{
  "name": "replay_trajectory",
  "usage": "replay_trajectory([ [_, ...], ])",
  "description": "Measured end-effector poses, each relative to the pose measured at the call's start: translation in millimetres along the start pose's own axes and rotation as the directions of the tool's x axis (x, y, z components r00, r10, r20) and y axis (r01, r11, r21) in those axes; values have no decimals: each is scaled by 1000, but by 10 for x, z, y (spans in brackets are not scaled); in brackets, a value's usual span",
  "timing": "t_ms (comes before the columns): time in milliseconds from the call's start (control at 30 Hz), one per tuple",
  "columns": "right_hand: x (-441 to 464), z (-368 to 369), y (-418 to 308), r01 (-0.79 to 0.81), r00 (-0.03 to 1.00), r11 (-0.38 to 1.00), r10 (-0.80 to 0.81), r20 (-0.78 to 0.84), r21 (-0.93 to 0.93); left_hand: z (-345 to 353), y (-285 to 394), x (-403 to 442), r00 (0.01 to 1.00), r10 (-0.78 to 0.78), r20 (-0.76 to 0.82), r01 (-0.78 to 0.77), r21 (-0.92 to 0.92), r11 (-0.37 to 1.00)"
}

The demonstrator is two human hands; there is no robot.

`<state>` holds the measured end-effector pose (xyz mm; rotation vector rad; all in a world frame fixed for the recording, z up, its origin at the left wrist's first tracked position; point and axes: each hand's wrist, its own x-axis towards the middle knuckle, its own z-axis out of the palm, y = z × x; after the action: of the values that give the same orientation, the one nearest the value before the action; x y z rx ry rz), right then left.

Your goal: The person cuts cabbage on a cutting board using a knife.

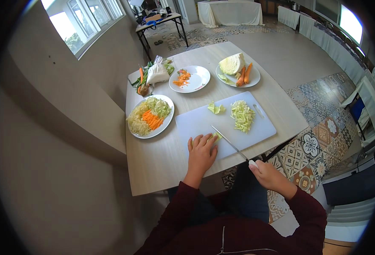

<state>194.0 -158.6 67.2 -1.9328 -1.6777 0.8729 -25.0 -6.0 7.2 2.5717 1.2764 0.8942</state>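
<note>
My right hand [264, 171] grips the pale handle of a kitchen knife [233, 146]. The blade's tip reaches a piece of cabbage leaf [217, 136] on the white cutting board [196, 121]. My left hand [202, 151] presses that leaf down with curled fingers, which cover most of it. Farther up the board lie a loose cabbage piece [216, 108] and a heap of shredded cabbage [242, 116].
Left of the board stands a plate [170, 121] of shredded vegetables and carrot strips. Behind it are a plate [202, 78] with carrot bits, a plastic bag [157, 73] among vegetables, and a plate [255, 78] holding a cut cabbage [232, 63] and carrots [247, 73].
</note>
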Motion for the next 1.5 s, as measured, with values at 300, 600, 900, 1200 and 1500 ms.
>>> replay_trajectory([
  [300, -36, -117, -112, -61, 997, 995, 65, 49, -77, 3, 7, 2, 1000, 1, -2, -1, 8, 1000],
  [600, 10, -242, -162, -106, 982, 985, 125, 145, -137, 3, -2, 8, 1000, 6, -2, -6, 18, 1000],
  [900, 485, -99, -374, -234, 945, 972, 220, 240, 31, 12, -6, 2, 1000, 5, -2, -5, 15, 1000],
  [1200, 57, 25, -167, -86, 996, 987, 86, -4, -136, -4, 8, 0, 1000, 1, 7, -1, 20, 1000],
  [1500, -186, 11, -351, -134, 989, 963, 117, -87, -232, -6, 22, 9, 1000, 0, -5, 0, 13, 1000],
])
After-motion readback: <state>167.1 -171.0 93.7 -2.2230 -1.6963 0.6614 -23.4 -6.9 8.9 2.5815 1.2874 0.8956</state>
